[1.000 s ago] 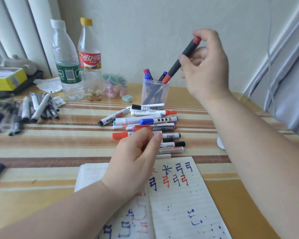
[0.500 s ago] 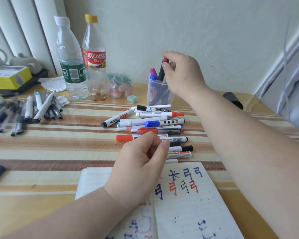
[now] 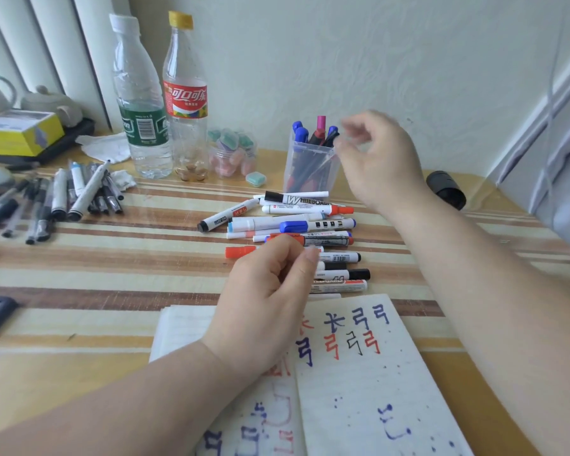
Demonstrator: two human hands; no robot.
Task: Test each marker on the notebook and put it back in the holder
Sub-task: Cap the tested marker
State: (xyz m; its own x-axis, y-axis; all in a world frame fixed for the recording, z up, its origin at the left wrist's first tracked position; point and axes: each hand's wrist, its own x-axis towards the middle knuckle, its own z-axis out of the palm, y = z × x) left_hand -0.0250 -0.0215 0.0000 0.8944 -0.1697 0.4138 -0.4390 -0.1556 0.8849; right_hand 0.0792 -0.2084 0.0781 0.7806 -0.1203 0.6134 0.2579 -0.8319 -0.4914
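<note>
Progress looks partial. The clear plastic marker holder, far middle on the striped wooden tabletop, contains only a handful of blue-, pink- and red-capped markers. A loose pile of mostly white-barrelled whiteboard markers lies between the holder and the open white notebook at the near edge. The notebook page carries blue, red and black test strokes, so some testing is evidently done.

The right hand is just right of the holder's rim, blurred, with fingers loosely curled and empty. The left hand hangs over the near end of the pile, fingers curled toward the thumb; whether it pinches anything I cannot tell. By my judgement, most of the pile remains to be tested and returned.
</note>
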